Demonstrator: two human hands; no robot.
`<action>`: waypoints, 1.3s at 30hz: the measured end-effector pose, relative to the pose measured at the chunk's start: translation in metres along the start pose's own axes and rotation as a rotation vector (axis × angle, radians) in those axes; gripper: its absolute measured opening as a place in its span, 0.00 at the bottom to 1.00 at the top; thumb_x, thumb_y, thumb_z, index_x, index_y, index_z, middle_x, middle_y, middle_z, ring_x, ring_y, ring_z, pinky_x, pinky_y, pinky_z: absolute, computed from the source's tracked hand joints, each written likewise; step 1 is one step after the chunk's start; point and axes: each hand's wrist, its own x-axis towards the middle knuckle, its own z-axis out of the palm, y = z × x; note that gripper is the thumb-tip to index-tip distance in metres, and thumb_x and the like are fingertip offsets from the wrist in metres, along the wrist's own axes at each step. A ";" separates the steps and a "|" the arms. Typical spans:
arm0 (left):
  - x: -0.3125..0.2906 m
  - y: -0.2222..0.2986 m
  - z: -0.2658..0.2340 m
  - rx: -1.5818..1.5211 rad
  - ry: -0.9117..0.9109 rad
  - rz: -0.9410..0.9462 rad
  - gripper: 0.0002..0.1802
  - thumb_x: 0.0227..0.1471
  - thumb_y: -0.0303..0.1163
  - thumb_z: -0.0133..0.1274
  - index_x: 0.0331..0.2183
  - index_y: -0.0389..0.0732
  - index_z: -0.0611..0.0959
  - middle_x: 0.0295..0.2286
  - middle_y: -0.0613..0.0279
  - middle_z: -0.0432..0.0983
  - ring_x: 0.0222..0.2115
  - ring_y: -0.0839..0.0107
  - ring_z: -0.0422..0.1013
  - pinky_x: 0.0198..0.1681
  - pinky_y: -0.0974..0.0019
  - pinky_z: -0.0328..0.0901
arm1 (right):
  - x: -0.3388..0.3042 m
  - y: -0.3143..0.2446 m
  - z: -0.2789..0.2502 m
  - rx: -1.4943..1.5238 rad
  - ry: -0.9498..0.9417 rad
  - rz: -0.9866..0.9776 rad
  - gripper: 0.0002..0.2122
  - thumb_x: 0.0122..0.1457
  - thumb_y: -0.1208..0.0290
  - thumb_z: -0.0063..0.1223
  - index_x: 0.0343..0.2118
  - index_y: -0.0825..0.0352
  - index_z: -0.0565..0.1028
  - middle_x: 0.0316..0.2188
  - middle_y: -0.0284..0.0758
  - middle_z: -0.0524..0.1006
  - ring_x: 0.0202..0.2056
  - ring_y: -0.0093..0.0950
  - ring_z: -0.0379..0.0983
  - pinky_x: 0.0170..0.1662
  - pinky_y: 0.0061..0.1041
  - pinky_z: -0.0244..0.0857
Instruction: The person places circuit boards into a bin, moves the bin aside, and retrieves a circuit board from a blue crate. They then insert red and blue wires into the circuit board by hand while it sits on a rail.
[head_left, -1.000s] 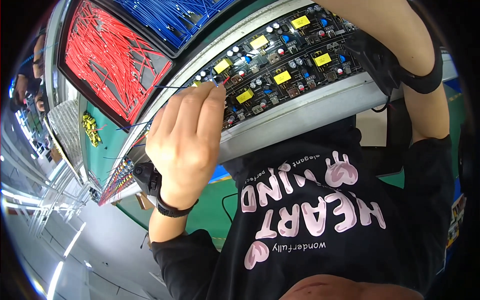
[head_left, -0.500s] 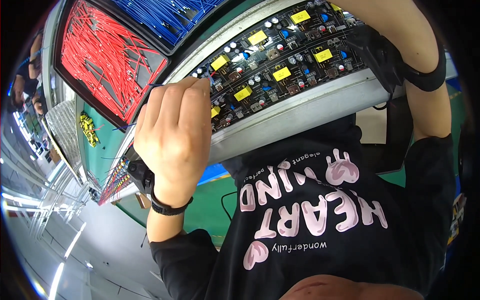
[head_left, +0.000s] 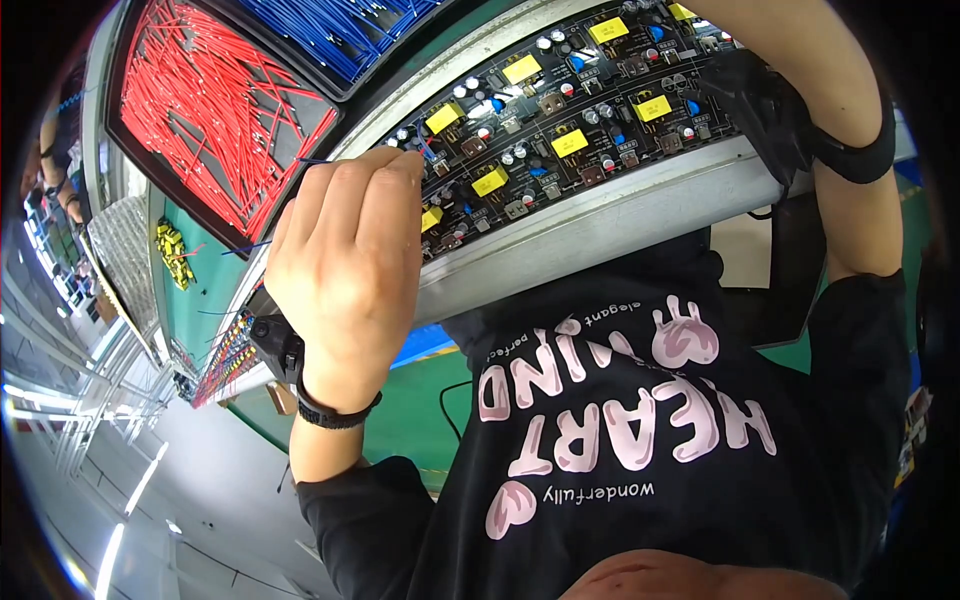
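My left hand [head_left: 350,235] is closed over the left end of a black circuit board panel [head_left: 545,125], knuckles up. Its fingertips are hidden behind the hand, so what they grip does not show. Thin blue wires [head_left: 246,248] stick out on its left side. Just right of the fingers, a short blue and a red wire [head_left: 428,148] stand on the panel. Yellow blocks, blue discs and small cylinders cover the boards. At the top right, the back of my right hand [head_left: 800,55] reaches over the panel's far end; its fingers lie outside the picture.
A metal rail [head_left: 600,215] borders the panel on my side. Black trays of red wires [head_left: 200,110] and blue wires [head_left: 340,35] stand at the upper left. Beyond lies a pile of yellow-black parts [head_left: 174,252] on a green surface. Another person's arm [head_left: 58,165] shows at the far left.
The panel appears shifted very slightly to the right and down relative to the picture. My left hand keeps its closed pose at almost the same spot. The other person's arm has moved.
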 end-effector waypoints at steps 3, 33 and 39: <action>-0.001 -0.001 0.000 -0.014 -0.007 0.012 0.10 0.40 0.21 0.62 0.30 0.40 0.82 0.31 0.67 0.80 0.28 0.69 0.74 0.30 0.67 0.69 | 0.000 -0.001 -0.001 0.021 -0.013 0.015 0.03 0.59 0.78 0.53 0.33 0.71 0.77 0.27 0.39 0.78 0.32 0.36 0.77 0.38 0.31 0.70; 0.005 -0.019 -0.036 -0.212 -0.010 -0.159 0.08 0.49 0.22 0.66 0.35 0.37 0.88 0.33 0.64 0.84 0.31 0.76 0.77 0.35 0.72 0.70 | 0.011 -0.022 -0.014 0.525 -0.329 0.302 0.02 0.58 0.79 0.55 0.32 0.71 0.76 0.25 0.39 0.78 0.27 0.34 0.76 0.31 0.29 0.69; -0.015 -0.086 -0.053 -0.147 0.134 -0.557 0.08 0.52 0.27 0.65 0.36 0.35 0.88 0.31 0.64 0.84 0.30 0.81 0.74 0.34 0.74 0.68 | 0.021 -0.047 0.010 0.749 -0.527 0.344 0.02 0.57 0.79 0.55 0.32 0.70 0.75 0.24 0.39 0.78 0.26 0.34 0.76 0.30 0.29 0.69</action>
